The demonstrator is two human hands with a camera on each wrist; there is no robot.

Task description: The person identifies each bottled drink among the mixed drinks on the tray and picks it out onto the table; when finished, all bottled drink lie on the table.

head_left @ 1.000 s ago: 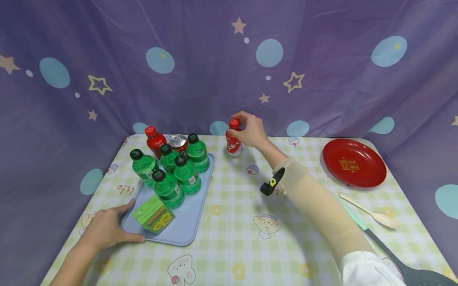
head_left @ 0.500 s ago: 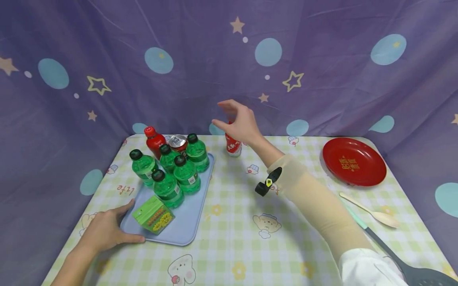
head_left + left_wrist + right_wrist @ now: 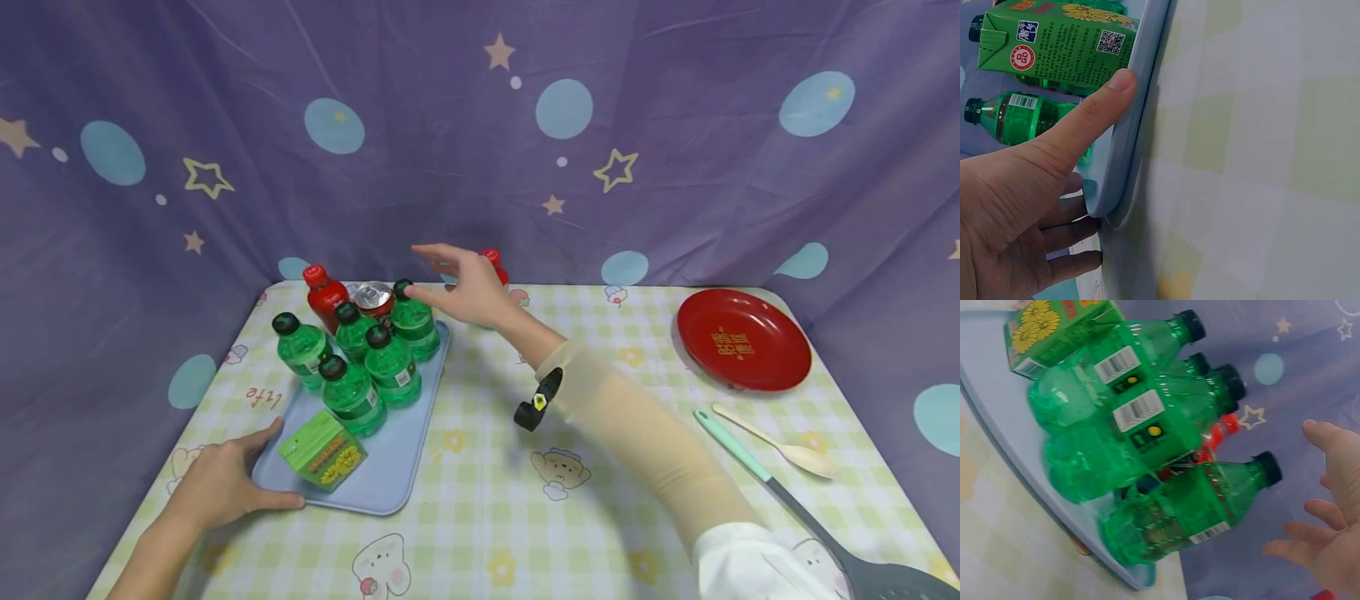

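Note:
My left hand (image 3: 221, 482) rests at the near left corner of a pale blue tray (image 3: 390, 493), thumb along the front rim, fingers against the left side. On the tray stand several green soda bottles (image 3: 393, 367) with black caps. A green drink carton (image 3: 322, 450) lies in the near corner. My right hand (image 3: 472, 287) reaches over the far right side, fingers spread, holding nothing. It is beside the cap of the far right green bottle (image 3: 1191, 509); the right wrist view shows a gap between them. A red bottle (image 3: 495, 260) stands behind this hand, partly hidden.
Another red bottle (image 3: 326, 293) and a soda can (image 3: 373, 300) stand at the tray's back. Right are a red plate (image 3: 742, 340), a wooden spoon (image 3: 776, 442) and a turner with a mint handle (image 3: 735, 446). A purple curtain (image 3: 465, 167) hangs behind the table.
My right hand has let go of the red bottle at the back, lifted off it, and moved left to the green bottles. The left hand and the tray have not moved.

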